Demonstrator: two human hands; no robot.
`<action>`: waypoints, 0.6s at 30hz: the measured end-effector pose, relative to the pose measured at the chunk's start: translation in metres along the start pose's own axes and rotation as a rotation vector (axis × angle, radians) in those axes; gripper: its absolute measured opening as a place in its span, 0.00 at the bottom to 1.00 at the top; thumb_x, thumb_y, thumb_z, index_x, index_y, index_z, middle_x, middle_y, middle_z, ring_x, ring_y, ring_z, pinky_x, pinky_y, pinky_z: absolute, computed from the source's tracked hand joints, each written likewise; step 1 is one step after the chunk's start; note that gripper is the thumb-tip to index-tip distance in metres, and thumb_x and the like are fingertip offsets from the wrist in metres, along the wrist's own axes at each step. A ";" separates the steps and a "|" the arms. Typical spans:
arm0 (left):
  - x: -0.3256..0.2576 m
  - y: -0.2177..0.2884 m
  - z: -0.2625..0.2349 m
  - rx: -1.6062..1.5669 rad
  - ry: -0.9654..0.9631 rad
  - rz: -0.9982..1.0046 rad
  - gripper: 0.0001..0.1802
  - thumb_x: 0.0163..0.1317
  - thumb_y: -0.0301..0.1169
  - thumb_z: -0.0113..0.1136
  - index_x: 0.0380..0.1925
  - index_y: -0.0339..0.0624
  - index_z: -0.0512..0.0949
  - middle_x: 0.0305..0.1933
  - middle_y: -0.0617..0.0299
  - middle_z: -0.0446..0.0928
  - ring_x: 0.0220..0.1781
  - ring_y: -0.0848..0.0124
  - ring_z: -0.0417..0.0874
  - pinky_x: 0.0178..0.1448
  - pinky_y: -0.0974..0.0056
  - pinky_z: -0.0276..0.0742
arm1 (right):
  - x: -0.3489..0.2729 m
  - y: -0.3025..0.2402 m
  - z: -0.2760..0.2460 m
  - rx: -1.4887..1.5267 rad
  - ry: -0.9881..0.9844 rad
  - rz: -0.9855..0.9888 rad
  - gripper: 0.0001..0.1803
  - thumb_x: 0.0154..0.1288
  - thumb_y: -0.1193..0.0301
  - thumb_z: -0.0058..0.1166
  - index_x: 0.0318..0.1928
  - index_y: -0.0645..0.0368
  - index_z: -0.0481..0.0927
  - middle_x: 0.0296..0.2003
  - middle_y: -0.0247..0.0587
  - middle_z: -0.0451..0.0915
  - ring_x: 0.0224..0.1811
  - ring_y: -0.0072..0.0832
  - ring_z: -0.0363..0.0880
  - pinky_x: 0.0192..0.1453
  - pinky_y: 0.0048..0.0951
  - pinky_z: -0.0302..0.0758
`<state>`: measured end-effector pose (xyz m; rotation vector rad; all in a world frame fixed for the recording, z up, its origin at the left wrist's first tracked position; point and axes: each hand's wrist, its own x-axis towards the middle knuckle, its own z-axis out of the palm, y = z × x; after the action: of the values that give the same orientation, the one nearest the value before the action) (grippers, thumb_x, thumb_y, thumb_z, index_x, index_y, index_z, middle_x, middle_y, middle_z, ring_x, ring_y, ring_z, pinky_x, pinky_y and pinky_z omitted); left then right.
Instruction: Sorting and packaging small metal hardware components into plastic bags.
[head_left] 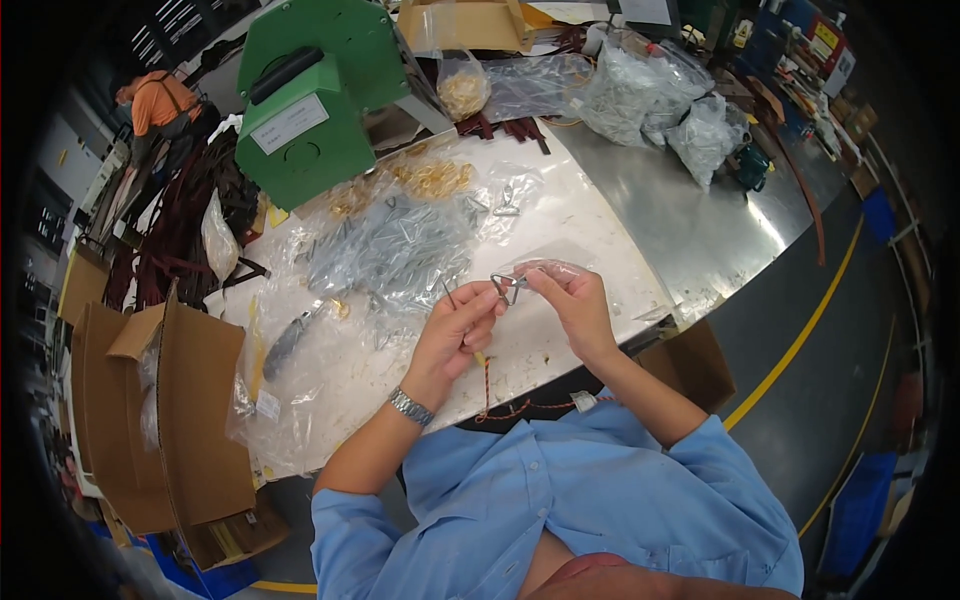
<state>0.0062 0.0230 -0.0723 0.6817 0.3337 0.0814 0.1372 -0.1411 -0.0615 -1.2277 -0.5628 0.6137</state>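
Observation:
Between my two hands is a small silver metal clasp with a triangular loop (508,288), held up over the white tabletop. My left hand (455,335) is closed, its thumb and forefinger at the clasp's left side. A thin metal rod (449,294) also sticks up from that hand, and below its fingers show a bit of yellow and a red twisted cord (487,385). Thumb and forefinger of my right hand (577,303) pinch the clasp's other end. Beyond my hands, many similar silver metal pieces (400,245) lie heaped on clear plastic.
A green machine (310,110) stands at the far left of the white table (590,215). Gold-coloured pieces (435,180) lie beyond the silver heap. Cardboard boxes (205,400) flank the left edge. Stuffed plastic bags (640,95) sit on the metal surface. A person in orange (160,105) works farther off.

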 end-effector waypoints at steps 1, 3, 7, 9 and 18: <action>0.000 0.000 0.002 0.118 0.003 0.032 0.08 0.76 0.31 0.65 0.46 0.39 0.85 0.36 0.67 0.83 0.18 0.86 0.61 0.21 0.77 0.52 | 0.000 -0.002 -0.002 -0.116 -0.016 -0.023 0.16 0.80 0.68 0.59 0.54 0.72 0.87 0.49 0.44 0.90 0.51 0.24 0.87 0.62 0.28 0.80; -0.001 -0.001 0.006 0.235 0.009 0.066 0.07 0.76 0.31 0.66 0.44 0.38 0.85 0.35 0.66 0.84 0.17 0.87 0.61 0.21 0.77 0.52 | -0.001 -0.006 -0.004 -0.141 -0.058 -0.015 0.17 0.80 0.68 0.58 0.55 0.72 0.86 0.50 0.44 0.90 0.52 0.24 0.86 0.62 0.28 0.80; -0.002 -0.004 0.012 0.390 0.045 0.195 0.06 0.75 0.29 0.66 0.40 0.37 0.84 0.33 0.62 0.87 0.17 0.87 0.63 0.21 0.77 0.54 | -0.005 -0.003 0.005 0.108 -0.101 0.059 0.18 0.82 0.68 0.56 0.60 0.71 0.84 0.52 0.42 0.89 0.53 0.22 0.85 0.63 0.27 0.79; -0.003 -0.004 0.013 0.390 0.048 0.203 0.06 0.75 0.28 0.66 0.38 0.37 0.84 0.34 0.61 0.88 0.17 0.87 0.63 0.20 0.77 0.54 | -0.008 0.001 0.007 0.137 -0.125 0.099 0.18 0.83 0.67 0.55 0.60 0.70 0.84 0.52 0.41 0.89 0.52 0.21 0.85 0.63 0.27 0.79; -0.005 -0.005 0.013 0.414 0.053 0.251 0.07 0.74 0.27 0.66 0.35 0.38 0.83 0.33 0.58 0.88 0.17 0.86 0.65 0.20 0.77 0.54 | -0.014 0.009 0.015 0.175 -0.136 0.206 0.19 0.84 0.62 0.54 0.57 0.65 0.86 0.43 0.33 0.86 0.44 0.17 0.81 0.59 0.26 0.79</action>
<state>0.0054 0.0106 -0.0647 1.1324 0.3175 0.2752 0.1155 -0.1385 -0.0670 -1.0915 -0.4873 0.9068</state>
